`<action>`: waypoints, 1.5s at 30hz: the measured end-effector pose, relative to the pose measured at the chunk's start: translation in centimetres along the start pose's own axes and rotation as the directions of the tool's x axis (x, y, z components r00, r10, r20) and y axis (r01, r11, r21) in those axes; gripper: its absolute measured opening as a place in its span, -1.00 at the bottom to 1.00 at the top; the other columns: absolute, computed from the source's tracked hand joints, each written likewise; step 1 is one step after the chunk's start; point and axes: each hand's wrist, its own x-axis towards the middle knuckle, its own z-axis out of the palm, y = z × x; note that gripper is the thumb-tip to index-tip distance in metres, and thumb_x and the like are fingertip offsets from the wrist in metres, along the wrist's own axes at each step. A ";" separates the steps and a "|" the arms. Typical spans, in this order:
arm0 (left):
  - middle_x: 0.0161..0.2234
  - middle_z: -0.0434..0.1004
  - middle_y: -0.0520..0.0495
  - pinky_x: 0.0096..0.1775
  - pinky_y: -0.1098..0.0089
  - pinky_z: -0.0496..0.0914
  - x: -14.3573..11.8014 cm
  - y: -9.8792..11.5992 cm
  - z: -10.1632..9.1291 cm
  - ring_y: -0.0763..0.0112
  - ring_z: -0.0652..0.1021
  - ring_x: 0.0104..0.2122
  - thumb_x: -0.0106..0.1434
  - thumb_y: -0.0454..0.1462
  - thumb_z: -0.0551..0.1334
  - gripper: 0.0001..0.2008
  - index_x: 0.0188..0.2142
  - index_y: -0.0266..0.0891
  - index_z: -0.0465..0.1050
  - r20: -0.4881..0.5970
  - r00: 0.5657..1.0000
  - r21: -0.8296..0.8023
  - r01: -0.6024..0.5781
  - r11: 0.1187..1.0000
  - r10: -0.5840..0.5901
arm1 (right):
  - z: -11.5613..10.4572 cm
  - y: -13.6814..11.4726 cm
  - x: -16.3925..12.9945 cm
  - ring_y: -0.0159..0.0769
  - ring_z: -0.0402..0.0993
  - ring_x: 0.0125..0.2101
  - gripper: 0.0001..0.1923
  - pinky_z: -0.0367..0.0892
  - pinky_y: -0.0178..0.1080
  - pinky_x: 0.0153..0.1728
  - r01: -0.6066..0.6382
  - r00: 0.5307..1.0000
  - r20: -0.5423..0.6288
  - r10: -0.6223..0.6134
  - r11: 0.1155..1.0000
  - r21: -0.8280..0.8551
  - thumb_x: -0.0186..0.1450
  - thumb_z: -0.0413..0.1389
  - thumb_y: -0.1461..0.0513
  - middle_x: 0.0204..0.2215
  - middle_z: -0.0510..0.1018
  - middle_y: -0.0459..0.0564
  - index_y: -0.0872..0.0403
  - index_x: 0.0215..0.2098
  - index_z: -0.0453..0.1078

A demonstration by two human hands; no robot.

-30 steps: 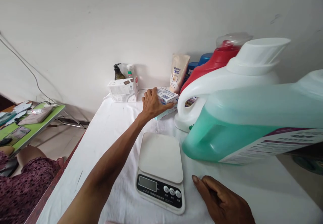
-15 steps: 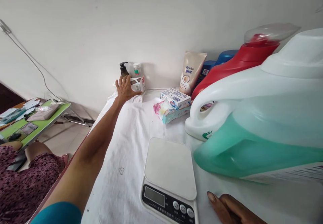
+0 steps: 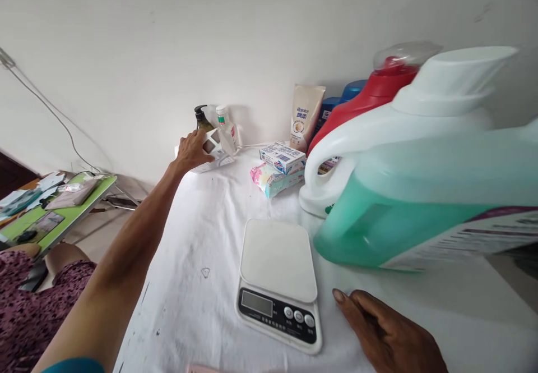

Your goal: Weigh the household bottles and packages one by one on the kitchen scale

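Where our left hand [image 3: 191, 151] lies: eleven o'clock from the white scale [image 3: 277, 261], arm outstretched, partly closed, fingers over the top and thumb on the near side of a white box [image 3: 222, 157].
White box: one, eleven o'clock, tilted in our grip, dark panels showing.
Right hand [image 3: 389, 331]: four o'clock, just beside our scale, fingers loosely curled, thumb pointing toward it; palm hidden, so we cannot tell whether it holds anything.
White scale: one, centre of our clock, black panel, grey display, three round buttons.
Printed carton [image 3: 282, 157]: one, twelve o'clock, lying on a pastel pack [image 3: 275, 179].
Bottles behind our box: black-topped pump bottle [image 3: 203, 119]; white-capped clear bottle [image 3: 227, 129].
Beige tube [image 3: 306, 118]: one, twelve o'clock, marked Rejoice.
Large containers: red bottle [image 3: 370, 101] and white jug [image 3: 315, 193], one o'clock; jug of green liquid [image 3: 378, 233], two o'clock.
Green table [image 3: 79, 207]: one, ten o'clock, well apart.
Another person [image 3: 37, 317]: nine o'clock, patterned garment.
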 end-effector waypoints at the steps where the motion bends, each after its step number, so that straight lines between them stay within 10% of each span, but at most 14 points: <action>1: 0.04 0.50 -0.21 0.08 0.06 0.34 -1.0 0.1 -1.1 -0.06 0.51 0.05 0.08 -0.13 0.51 -0.42 0.02 -0.17 0.33 -0.026 1.000 -0.017 0.013 1.000 -0.013 | 0.0 -0.3 0.1 -0.40 0.12 -0.64 -0.46 0.21 -0.35 -0.56 0.006 1.000 -0.017 -0.006 1.000 0.004 0.44 0.05 -0.14 -0.65 0.17 -0.20 -0.02 -0.55 0.16; 10: -0.31 0.50 0.00 -0.29 0.29 0.27 -12.0 8.3 -11.1 0.27 0.49 -0.33 0.07 -0.03 0.52 -0.56 -0.27 -0.18 0.38 0.100 0.918 -0.161 -0.365 0.917 0.383 | -0.6 -2.9 0.5 -0.35 0.03 -0.58 -0.45 0.05 -0.26 -0.54 -0.071 0.997 0.008 0.071 0.997 0.032 0.38 -0.01 -0.17 -0.63 0.05 -0.18 -0.03 -0.54 -0.06; 15: -0.21 0.58 -0.10 -0.20 0.25 0.36 -15.6 13.2 -10.1 0.21 0.54 -0.24 0.13 -0.01 0.50 -0.57 -0.20 -0.22 0.45 0.167 0.827 -0.244 -0.493 0.835 0.537 | -0.7 -3.2 0.4 -0.34 0.04 -0.55 -0.46 0.05 -0.25 -0.52 -0.052 0.999 0.011 0.052 0.998 0.039 0.37 -0.01 -0.15 -0.61 0.06 -0.17 -0.03 -0.54 -0.07; 21: 0.01 0.60 -0.26 0.06 0.03 0.45 -15.6 15.8 -8.2 -0.07 0.57 0.01 0.08 0.03 0.55 -0.36 0.04 -0.25 0.52 0.196 0.816 -0.271 -0.488 0.830 0.544 | -0.8 -3.3 0.3 -0.34 0.08 -0.54 -0.46 0.06 -0.26 -0.50 -0.026 1.000 0.016 0.025 0.998 0.053 0.39 0.00 -0.14 -0.62 0.09 -0.16 -0.02 -0.55 -0.03; 26: 0.17 0.53 -0.23 0.16 -0.03 0.42 -15.5 13.5 -8.7 -0.07 0.54 0.14 0.13 0.18 0.49 -0.22 0.22 -0.11 0.47 -0.098 0.914 -0.540 -0.382 0.750 0.395 | -1.0 -3.5 0.3 -0.35 0.06 -0.55 -0.47 0.05 -0.27 -0.51 0.008 1.000 0.003 -0.008 0.998 0.054 0.41 0.00 -0.12 -0.62 0.10 -0.17 -0.02 -0.55 -0.03; 29: 0.03 0.59 -0.16 0.08 0.14 0.46 -16.1 10.9 -6.7 0.13 0.58 0.05 0.43 0.17 0.19 -0.51 0.07 -0.11 0.52 -0.319 0.947 -0.726 -0.264 0.635 0.030 | -1.0 -3.5 0.3 -0.35 0.08 -0.55 -0.47 0.05 -0.28 -0.52 0.006 1.000 0.009 -0.007 0.999 0.049 0.40 0.00 -0.12 -0.62 0.12 -0.16 -0.03 -0.54 -0.05; 32: -0.15 0.60 -0.16 -0.08 0.25 0.49 -17.5 8.8 -2.1 0.21 0.60 -0.11 0.46 0.20 0.07 -0.45 -0.08 -0.19 0.52 -0.299 0.882 -0.860 -0.082 0.504 -0.366 | -1.0 -3.5 0.3 -0.36 0.06 -0.55 -0.47 0.04 -0.28 -0.53 -0.005 1.000 0.004 0.005 0.999 0.039 0.39 0.00 -0.12 -0.62 0.08 -0.17 -0.03 -0.54 -0.06; 38: -0.23 0.60 -0.15 -0.18 0.29 0.47 -21.4 7.6 6.2 0.25 0.59 -0.21 0.46 0.18 0.06 -0.45 -0.15 -0.22 0.52 -0.040 0.867 -0.971 0.083 0.225 -0.496 | -1.0 -3.4 0.3 -0.37 -0.01 -0.56 -0.46 0.00 -0.26 -0.55 -0.033 0.999 0.022 0.033 0.999 0.006 0.38 0.00 -0.14 -0.62 0.04 -0.18 -0.03 -0.54 -0.07; 45: -0.35 0.58 -0.06 -0.23 0.32 0.45 -23.0 7.9 8.0 0.27 0.56 -0.30 0.39 0.14 0.21 -0.57 -0.24 -0.17 0.49 0.051 0.889 -0.977 0.138 0.160 -0.455 | -0.4 -2.2 0.2 -0.40 -0.03 -0.62 -0.43 -0.02 -0.26 -0.60 -0.049 0.999 0.014 0.049 0.999 0.006 0.40 0.01 -0.17 -0.66 0.05 -0.19 -0.02 -0.56 -0.01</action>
